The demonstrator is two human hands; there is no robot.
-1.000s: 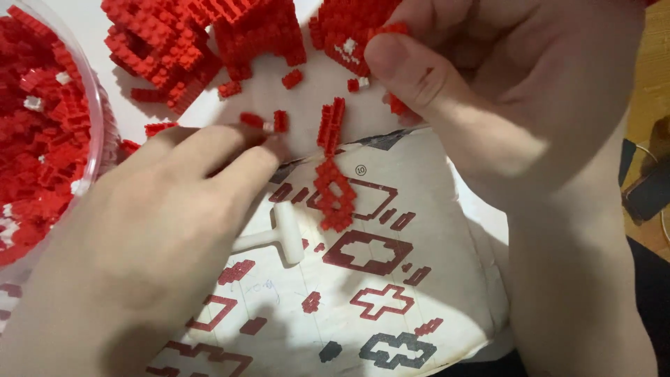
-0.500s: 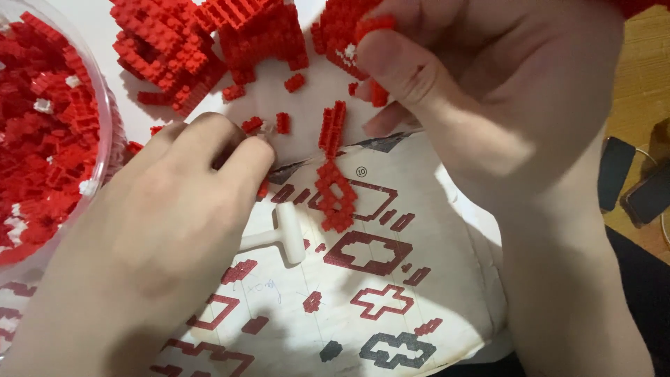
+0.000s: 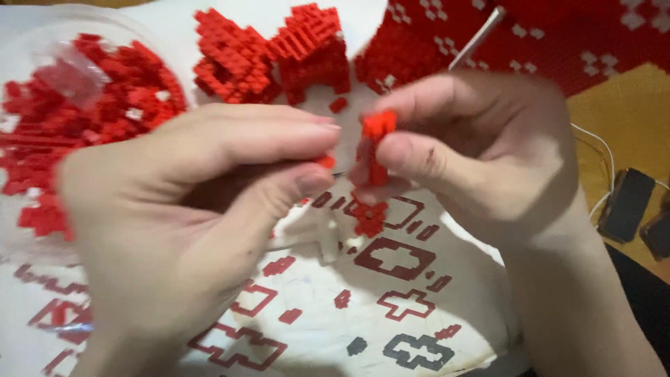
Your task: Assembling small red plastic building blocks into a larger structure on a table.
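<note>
Brick-fitting step: my left hand [image 3: 202, 202] pinches one small red brick [image 3: 324, 162]; right hand [image 3: 474, 153] grips the red strip [image 3: 371, 167] just beside. Needs exact stud alignment.

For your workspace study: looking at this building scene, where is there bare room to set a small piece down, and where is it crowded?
Free: the printed instruction sheet in front of both hands, and the wooden surface right of the right hand, up to the dark devices. Crowded: behind the hands, with red block assemblies, and beside the left hand, where the clear bowl of red bricks sits.
</note>
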